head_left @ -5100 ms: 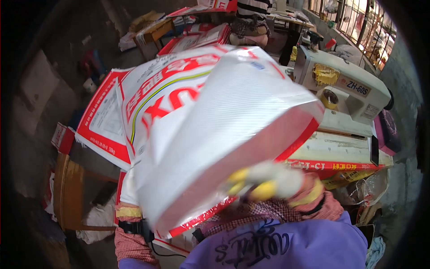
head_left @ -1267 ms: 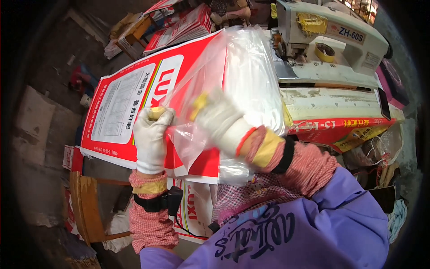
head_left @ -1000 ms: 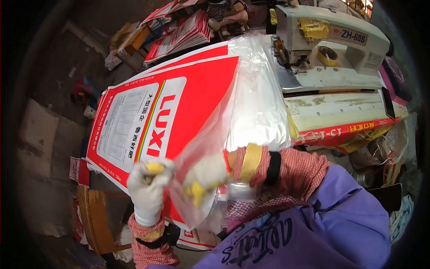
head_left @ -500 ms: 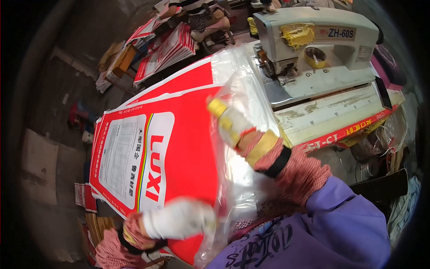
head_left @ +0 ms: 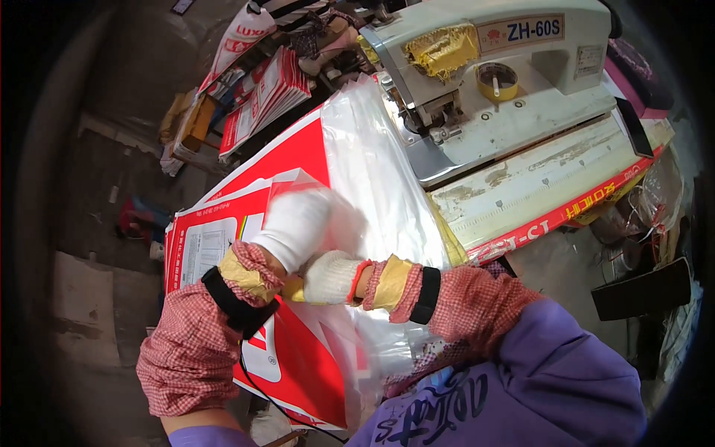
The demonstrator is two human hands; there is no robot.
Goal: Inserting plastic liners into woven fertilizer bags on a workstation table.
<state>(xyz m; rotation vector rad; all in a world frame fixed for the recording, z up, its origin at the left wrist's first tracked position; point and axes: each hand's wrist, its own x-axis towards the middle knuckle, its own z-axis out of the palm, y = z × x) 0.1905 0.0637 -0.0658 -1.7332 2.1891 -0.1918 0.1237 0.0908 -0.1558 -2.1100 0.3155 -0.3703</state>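
Note:
Flat red-and-white woven sacks lie stacked before me, with clear plastic liners reaching out of them to the right. My left hand, in a white glove, is over the top sack; motion blurs its fingers. Just below and right of it, my right hand wears a white glove with yellow fingertips. It is closed on the top sack and its liner, which crease beneath it; my left wrist partly covers its fingertips. My forearms nearly meet over the stack.
A pale industrial sewing machine stands at the far right on a worn bed with a ruler scale. A yellow round tray sits on it. More sacks are piled at the far left, near another person. A dark phone-like slab lies at the right.
My left hand has moved up and right across the sack. My right hand has come down and left to meet it. The top sack has buckled and its liner has creased.

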